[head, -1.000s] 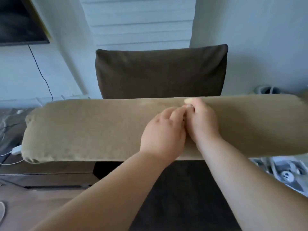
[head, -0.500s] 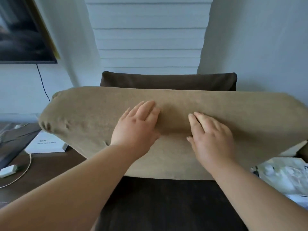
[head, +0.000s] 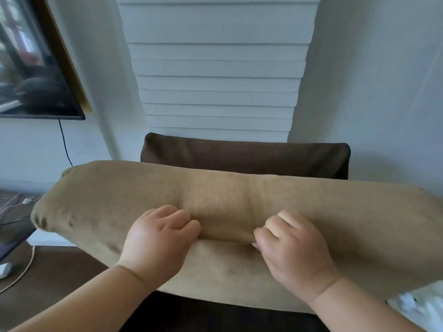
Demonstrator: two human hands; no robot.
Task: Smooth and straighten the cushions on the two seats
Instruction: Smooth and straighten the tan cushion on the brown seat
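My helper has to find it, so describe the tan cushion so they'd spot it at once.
Below the white slatted panel on the far wall stands a dark brown chair back. Across its front is the tan cushion, gripped mid-length by the left hand and right hand. Unlike that back, it is pale and sticks out past both sides.

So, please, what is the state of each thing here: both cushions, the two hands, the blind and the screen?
Long tan fabric cushion: crosswise over the dark seat, fabric bunched between the hands.
Left hand: fingers curled, gripping the tan cushion.
Right hand: fingers curled, gripping the tan cushion.
Dark brown back cushion: upright behind the tan one, untouched.
White slatted blind: lowered, slats shut.
Dark wall screen: on or only reflecting, cannot tell.
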